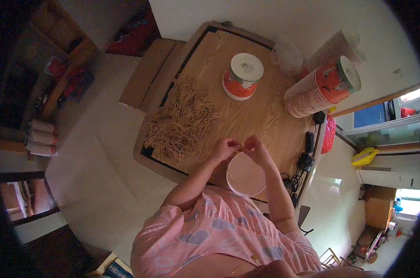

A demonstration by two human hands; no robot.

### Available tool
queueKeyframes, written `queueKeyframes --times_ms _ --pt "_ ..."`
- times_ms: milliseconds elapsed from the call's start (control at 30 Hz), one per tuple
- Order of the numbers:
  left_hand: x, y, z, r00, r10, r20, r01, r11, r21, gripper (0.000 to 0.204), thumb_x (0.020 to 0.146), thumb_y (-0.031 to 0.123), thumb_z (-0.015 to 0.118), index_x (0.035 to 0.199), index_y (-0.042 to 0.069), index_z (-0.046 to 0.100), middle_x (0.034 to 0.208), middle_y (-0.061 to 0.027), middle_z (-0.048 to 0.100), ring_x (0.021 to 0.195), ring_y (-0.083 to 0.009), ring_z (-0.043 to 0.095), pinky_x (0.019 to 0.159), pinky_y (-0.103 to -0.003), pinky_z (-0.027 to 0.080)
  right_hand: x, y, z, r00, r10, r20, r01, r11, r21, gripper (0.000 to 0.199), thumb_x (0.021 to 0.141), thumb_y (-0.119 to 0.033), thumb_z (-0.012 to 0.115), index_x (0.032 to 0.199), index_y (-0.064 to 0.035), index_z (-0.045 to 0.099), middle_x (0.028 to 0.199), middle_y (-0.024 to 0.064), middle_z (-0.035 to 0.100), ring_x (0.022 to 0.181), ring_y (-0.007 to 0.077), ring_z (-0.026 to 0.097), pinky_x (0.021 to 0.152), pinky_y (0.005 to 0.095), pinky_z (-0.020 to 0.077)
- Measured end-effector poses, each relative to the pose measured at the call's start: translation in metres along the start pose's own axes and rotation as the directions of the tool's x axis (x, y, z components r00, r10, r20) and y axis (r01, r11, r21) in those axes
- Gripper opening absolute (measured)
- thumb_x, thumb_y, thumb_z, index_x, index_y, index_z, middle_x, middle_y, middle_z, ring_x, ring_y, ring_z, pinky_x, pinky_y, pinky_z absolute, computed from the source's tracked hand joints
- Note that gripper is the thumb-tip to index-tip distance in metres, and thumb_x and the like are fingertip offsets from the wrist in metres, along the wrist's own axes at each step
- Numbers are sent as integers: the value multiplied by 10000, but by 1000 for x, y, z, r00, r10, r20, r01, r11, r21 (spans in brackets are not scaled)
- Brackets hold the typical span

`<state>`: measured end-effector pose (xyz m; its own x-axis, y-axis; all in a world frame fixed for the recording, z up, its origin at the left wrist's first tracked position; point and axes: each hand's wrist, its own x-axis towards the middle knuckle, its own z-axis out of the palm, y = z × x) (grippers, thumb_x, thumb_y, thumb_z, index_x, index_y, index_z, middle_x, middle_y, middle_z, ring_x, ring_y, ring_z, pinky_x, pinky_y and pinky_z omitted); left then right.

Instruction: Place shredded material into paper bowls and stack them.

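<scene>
A white round paper bucket (246, 177) stands at the table's near edge, its open mouth facing up. My left hand (226, 149) and my right hand (256, 151) meet at its far rim, fingers pinched close together. Between the fingertips shows a small tan bit, too small to name. To the left of my hands lies a loose heap of tan twisted cords (184, 118). Beyond them an orange-and-white paper bucket (240, 85) sits upside down, its pale base up.
Tall nested stacks of paper buckets (307, 95) lean at the table's right back, beside a clear plastic bag (287, 56). Black cables and adapters (305, 162) line the right edge near a red plastic basket (328, 134). A cardboard box (149, 74) adjoins the table's left side.
</scene>
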<state>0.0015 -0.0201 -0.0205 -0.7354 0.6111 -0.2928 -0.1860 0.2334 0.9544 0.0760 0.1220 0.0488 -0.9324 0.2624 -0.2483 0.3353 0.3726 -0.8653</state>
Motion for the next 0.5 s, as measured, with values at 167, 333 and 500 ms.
queueKeyframes --times_ms 167,333,500 --pt "-7 27 -7 998 -58 30 56 997 57 140 700 111 644 788 5 614 724 -68 631 667 -118 593 613 -256 473 2 1 -5 998 -6 68 10 999 -48 198 701 -36 616 837 -41 473 703 19 521 667 97 498 591 241 413" --pt "-12 34 -15 988 -57 146 62 998 -29 109 727 76 622 808 5 603 739 -61 625 668 -124 591 608 -247 480 1 -2 -2 996 69 48 -75 988 133 189 699 -26 610 830 -36 475 699 18 515 647 92 478 582 238 406" --pt "-13 48 -17 956 -246 161 271 950 -157 137 746 63 604 870 8 583 770 -58 616 690 -120 582 609 -242 486 3 11 -2 999 35 35 -38 996 82 191 696 -22 614 827 -35 475 696 17 515 641 92 472 577 236 402"
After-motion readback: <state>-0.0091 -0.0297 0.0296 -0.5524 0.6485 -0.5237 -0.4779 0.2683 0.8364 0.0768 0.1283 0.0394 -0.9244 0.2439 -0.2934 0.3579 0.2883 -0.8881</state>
